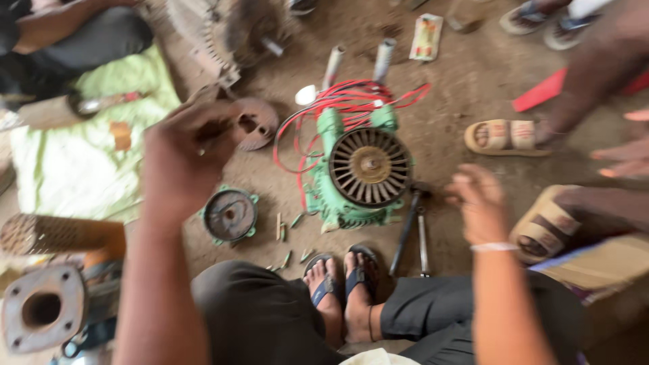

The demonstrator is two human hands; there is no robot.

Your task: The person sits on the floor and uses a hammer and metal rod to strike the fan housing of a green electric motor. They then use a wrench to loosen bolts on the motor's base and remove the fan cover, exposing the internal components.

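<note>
A green electric motor [362,172] lies on the dirt floor, its finned rotor end facing up and red wires [338,101] looped behind it. My left hand [179,159] is raised and blurred above the ground, left of the motor, fingers curled; whether it holds anything is unclear. Below it rests a round green end cover [230,215], and a rusty disc [257,123] lies beyond. My right hand [476,203] hovers just right of the motor, fingers loosely bent, beside two dark long-handled tools [409,230] on the ground. Small bolts [280,230] are scattered near my sandalled feet [341,277].
Another person's arm [588,74] and hand [629,155] reach in from the right, with tan sandals [507,135] nearby. A green cloth [67,149], a rusty flange [44,307] and a mesh cylinder [47,233] sit left. A cardboard box [602,263] is at right.
</note>
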